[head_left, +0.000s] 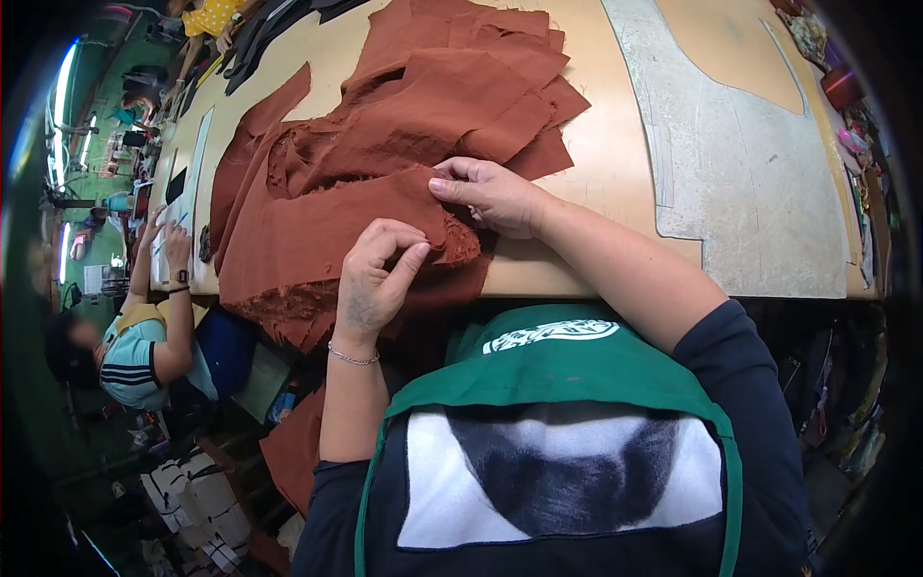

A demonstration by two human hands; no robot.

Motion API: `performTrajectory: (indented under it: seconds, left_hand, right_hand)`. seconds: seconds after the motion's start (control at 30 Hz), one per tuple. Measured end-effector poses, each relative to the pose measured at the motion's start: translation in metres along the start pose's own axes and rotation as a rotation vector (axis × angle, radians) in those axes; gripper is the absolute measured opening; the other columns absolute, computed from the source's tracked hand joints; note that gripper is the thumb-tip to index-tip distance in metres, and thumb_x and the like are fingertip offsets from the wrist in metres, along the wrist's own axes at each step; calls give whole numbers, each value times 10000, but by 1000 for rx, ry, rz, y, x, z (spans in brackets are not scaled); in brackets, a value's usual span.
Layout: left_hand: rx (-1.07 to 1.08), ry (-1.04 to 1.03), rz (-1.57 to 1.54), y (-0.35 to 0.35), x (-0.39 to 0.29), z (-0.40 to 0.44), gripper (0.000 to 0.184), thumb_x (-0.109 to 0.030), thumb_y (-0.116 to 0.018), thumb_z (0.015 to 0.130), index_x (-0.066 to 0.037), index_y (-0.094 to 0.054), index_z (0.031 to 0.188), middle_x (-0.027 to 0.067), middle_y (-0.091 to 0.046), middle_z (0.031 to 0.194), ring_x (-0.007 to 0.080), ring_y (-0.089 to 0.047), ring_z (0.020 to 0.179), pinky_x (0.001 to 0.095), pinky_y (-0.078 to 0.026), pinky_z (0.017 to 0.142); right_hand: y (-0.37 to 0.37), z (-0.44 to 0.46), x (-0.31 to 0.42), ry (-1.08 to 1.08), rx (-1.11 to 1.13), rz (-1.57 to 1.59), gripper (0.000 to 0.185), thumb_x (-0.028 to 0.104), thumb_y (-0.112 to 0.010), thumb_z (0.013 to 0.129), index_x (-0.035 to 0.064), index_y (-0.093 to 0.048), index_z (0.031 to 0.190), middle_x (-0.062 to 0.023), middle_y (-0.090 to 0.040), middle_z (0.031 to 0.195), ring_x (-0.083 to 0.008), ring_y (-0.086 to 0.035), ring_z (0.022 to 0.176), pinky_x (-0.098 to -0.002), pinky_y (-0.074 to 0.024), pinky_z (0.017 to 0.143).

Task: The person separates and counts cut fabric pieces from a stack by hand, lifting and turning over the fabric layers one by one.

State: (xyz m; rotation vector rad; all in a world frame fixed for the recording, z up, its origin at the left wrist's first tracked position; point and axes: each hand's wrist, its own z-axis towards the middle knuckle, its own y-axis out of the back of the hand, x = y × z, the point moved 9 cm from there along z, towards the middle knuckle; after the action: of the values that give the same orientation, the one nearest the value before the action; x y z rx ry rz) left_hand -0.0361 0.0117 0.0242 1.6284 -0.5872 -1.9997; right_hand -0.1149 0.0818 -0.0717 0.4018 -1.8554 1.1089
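A large heap of rust-red cloth pieces [385,135] with frayed edges lies on the light wooden table [538,269] and hangs over its front edge. My right hand [490,197] pinches the edge of a rust-red piece between thumb and fingers, near the middle of the heap's right side. Just left of it and lower, my left hand [378,274] is closed, thumb against the curled fingers, over the same cloth's frayed edge; what lies between its fingertips is too small to make out.
Grey pattern sheet [750,183] lies at the table's right. A co-worker in a light blue shirt [135,356] sits at the left, hands over the table. Another person in yellow [210,17] is at the far left end, beside dark cloth [264,43]. White bundles [197,505] lie below left.
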Motion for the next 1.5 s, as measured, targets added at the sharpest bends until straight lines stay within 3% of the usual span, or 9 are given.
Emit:
performTrajectory:
  seconds: [0.2, 0.3, 0.4, 0.6, 0.7, 0.93, 1.1, 1.4, 1.5]
  left_hand:
    - [-116, 134, -10, 5, 12, -3, 75, -49, -505, 856, 19, -538, 852, 111, -575, 797, 211, -566, 760, 279, -441, 716]
    - [-146, 216, -88, 4, 24, -6, 75, -44, -503, 856, 17, -545, 844, 112, -574, 791, 207, -566, 744, 280, -444, 704]
    - [-68, 44, -77, 2, 17, -1, 65, -30, -526, 835, 21, -562, 819, 98, -576, 811, 169, -564, 723, 258, -448, 663]
    - [-72, 128, -37, 6, 13, 0, 38, -5, -568, 784, 28, -587, 785, 81, -576, 866, 96, -547, 719, 204, -437, 615]
    - [-84, 217, -104, 5, 13, -1, 56, 12, -550, 780, 41, -594, 763, 79, -572, 886, 117, -525, 794, 216, -404, 722]
    - [-202, 60, 186, -10, 2, -3, 71, -43, -480, 868, 18, -448, 884, 131, -532, 787, 272, -531, 712, 347, -428, 647]
    - [-437, -252, 518, 14, -26, -2, 73, -52, -413, 906, 8, -439, 873, 125, -463, 798, 278, -487, 745, 335, -406, 693]
    - [-1125, -338, 740, 204, -57, 9, 152, -108, -455, 922, 41, -462, 893, 82, -496, 807, 161, -492, 737, 263, -422, 721]
    - [-511, -215, 491, 229, -40, 60, 325, -251, -592, 838, 0, -512, 1029, 30, -499, 743, 110, -501, 687, 235, -426, 641]
  right_hand:
    - [-1, 1, 7, 138, -21, -209, 608, 321, -694, 771, 15, -410, 1212, -74, -535, 1043, -119, -510, 967, -241, -438, 786]
    - [-12, -10, 17, 217, -93, -465, 1003, 363, -824, 590, -21, -261, 1325, -158, -464, 1179, -220, -441, 1112, -303, -358, 944]
    - [-12, -10, 16, 192, -89, -546, 1010, 344, -823, 597, -21, -238, 1334, -174, -446, 1205, -230, -431, 1135, -304, -349, 955]
    - [-13, -14, 20, 274, 1, -599, 998, 249, -802, 606, 33, -193, 1367, -183, -431, 1234, -245, -408, 1171, -300, -334, 974]
    - [-17, -17, 23, 272, 11, -646, 991, 170, -760, 611, 53, -151, 1384, -198, -436, 1227, -266, -430, 1153, -304, -348, 961]
    - [-16, -15, 21, 329, -122, -776, 967, 134, -671, 642, 33, -58, 1384, -307, -504, 1106, -393, -513, 1042, -369, -412, 897]
    - [-21, -14, 14, 260, -155, -827, 899, 93, -627, 691, 74, -59, 1389, -294, -536, 1043, -402, -541, 978, -394, -432, 851]
    - [-21, -9, 12, 240, -203, -850, 712, 122, -616, 720, 40, -241, 1320, -274, -543, 1058, -390, -530, 1002, -403, -424, 864]
    - [-18, -10, 16, 224, -236, -836, 648, 144, -622, 724, 15, -308, 1276, -266, -551, 1051, -390, -529, 1001, -399, -424, 864]
